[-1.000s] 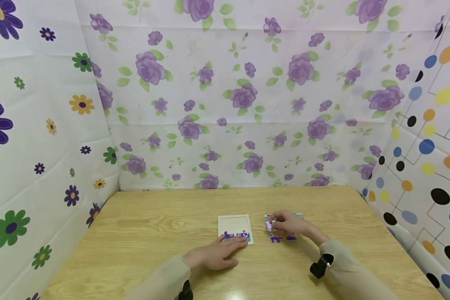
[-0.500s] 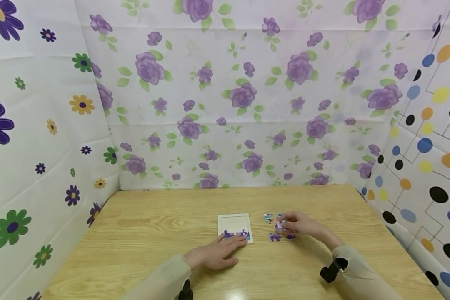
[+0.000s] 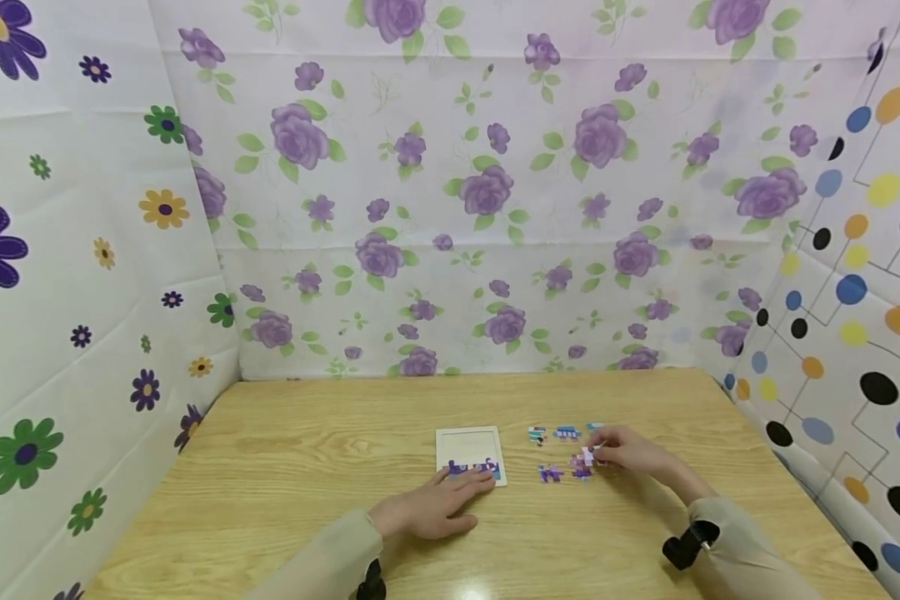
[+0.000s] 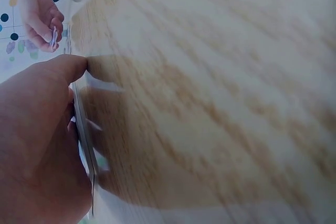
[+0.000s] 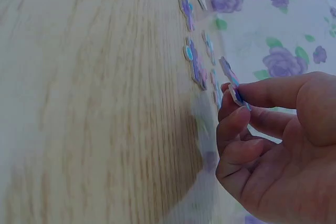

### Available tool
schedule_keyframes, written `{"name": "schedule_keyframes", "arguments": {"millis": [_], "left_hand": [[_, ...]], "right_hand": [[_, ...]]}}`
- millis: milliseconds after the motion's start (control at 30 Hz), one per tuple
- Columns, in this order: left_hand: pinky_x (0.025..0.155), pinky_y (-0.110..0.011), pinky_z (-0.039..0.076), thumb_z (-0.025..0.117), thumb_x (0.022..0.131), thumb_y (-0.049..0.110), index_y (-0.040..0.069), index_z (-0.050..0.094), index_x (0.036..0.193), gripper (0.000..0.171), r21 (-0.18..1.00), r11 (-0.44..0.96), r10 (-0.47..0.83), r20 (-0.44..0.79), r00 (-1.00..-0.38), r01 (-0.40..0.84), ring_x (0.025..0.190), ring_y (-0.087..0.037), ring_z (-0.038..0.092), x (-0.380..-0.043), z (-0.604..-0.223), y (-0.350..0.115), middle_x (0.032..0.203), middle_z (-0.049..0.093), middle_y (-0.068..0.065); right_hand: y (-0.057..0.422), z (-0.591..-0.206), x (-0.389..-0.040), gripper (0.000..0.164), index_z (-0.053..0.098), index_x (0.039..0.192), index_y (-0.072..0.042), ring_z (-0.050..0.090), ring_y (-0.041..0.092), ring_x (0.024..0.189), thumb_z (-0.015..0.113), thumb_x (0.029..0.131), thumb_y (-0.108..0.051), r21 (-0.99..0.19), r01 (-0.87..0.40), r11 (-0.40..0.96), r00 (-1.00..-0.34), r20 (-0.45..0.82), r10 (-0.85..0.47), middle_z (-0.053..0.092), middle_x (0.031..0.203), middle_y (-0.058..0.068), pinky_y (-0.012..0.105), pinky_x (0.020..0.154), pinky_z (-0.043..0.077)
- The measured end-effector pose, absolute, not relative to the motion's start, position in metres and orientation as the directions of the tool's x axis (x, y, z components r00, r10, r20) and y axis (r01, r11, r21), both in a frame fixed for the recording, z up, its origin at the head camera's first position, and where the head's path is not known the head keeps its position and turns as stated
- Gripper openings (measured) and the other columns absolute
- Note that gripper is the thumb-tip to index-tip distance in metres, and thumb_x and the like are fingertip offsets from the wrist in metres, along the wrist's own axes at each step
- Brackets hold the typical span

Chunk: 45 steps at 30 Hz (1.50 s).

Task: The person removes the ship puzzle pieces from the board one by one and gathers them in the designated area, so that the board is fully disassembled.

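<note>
My left hand (image 3: pixel 435 507) lies with extended fingers over the near edge of a white puzzle tray (image 3: pixel 467 431). A strip of purple and blue joined pieces (image 3: pixel 459 469) fills the tray's near side, partly covered by the fingers; the bare backing shows beyond it. To the right, my right hand (image 3: pixel 630 454) pinches a jigsaw puzzle piece (image 5: pixel 231 81) between thumb and fingers, tilted and raised off the table in the right wrist view. Just left of that hand lies a purple-pink puzzle piece (image 3: pixel 581 470), with another purple piece (image 3: pixel 550 473) further left.
Behind these, a red-and-blue piece (image 3: pixel 537 435), a blue piece (image 3: pixel 567 433) and a partly hidden blue piece (image 3: pixel 594 426) lie in a row. The wooden table (image 3: pixel 330 433) is bordered by patterned cloth (image 3: pixel 450 250) at the back and sides.
My right hand has moved right with the pinched piece, uncovering loose pieces that it hid before. My left hand and the tray have stayed put.
</note>
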<state>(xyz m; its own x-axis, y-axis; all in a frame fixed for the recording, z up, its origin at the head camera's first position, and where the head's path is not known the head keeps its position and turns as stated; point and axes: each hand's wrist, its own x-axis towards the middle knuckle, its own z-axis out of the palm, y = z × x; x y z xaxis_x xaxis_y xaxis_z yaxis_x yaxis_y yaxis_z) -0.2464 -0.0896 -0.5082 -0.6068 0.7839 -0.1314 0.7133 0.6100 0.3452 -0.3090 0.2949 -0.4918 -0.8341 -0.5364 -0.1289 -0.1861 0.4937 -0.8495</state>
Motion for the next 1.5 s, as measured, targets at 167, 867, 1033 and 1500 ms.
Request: {"name": "schedule_keyframes", "arguments": {"millis": [167, 867, 1033, 1500], "left_hand": [[0.119, -0.057, 0.015, 0.038, 0.104, 0.039, 0.020, 0.020, 0.156, 0.058, 0.349, 0.608, 0.786, -0.134, -0.603, 0.714, 0.150, -0.020, 0.017, -0.246, -0.509, -0.090, 0.163, 0.017, 0.002], [0.118, -0.058, 0.016, 0.037, 0.104, 0.038, 0.019, 0.020, 0.156, 0.058, 0.344, 0.609, 0.785, -0.128, -0.607, 0.715, 0.150, -0.020, 0.018, -0.245, -0.509, -0.091, 0.163, 0.018, 0.001], [0.118, -0.058, 0.016, 0.037, 0.104, 0.038, 0.019, 0.020, 0.156, 0.058, 0.335, 0.615, 0.782, -0.138, -0.608, 0.714, 0.150, -0.021, 0.018, -0.243, -0.505, -0.089, 0.163, 0.017, 0.000], [0.120, -0.044, 0.022, 0.042, 0.103, 0.038, 0.016, 0.024, 0.154, 0.059, 0.242, 0.655, 0.755, -0.169, -0.634, 0.716, 0.149, -0.019, 0.021, -0.239, -0.495, -0.081, 0.162, 0.021, 0.000]], "right_hand": [[0.301, -0.491, -0.308, 0.023, 0.058, 0.112, 0.010, 0.040, 0.008, 0.056, 0.048, 0.099, -0.006, -0.835, -0.212, 0.508, -0.832, -0.118, -0.542, 0.059, 0.080, 0.012, 0.024, 0.051, 0.037], [0.319, -0.495, -0.306, 0.013, 0.065, 0.098, 0.001, 0.056, 0.014, 0.066, 0.062, 0.092, -0.009, -0.698, -0.253, 0.670, -0.891, -0.100, -0.442, 0.066, 0.087, 0.008, 0.028, 0.054, 0.046], [0.314, -0.493, -0.305, 0.010, 0.066, 0.092, -0.002, 0.057, 0.017, 0.060, 0.065, 0.090, -0.011, -0.691, -0.191, 0.698, -0.923, -0.115, -0.367, 0.067, 0.074, 0.006, 0.033, 0.052, 0.046], [0.303, -0.490, -0.304, 0.010, 0.068, 0.085, -0.003, 0.057, 0.017, 0.059, 0.074, 0.083, -0.010, -0.631, -0.157, 0.760, -0.963, -0.073, -0.259, 0.065, 0.071, 0.003, 0.030, 0.052, 0.045]]}}
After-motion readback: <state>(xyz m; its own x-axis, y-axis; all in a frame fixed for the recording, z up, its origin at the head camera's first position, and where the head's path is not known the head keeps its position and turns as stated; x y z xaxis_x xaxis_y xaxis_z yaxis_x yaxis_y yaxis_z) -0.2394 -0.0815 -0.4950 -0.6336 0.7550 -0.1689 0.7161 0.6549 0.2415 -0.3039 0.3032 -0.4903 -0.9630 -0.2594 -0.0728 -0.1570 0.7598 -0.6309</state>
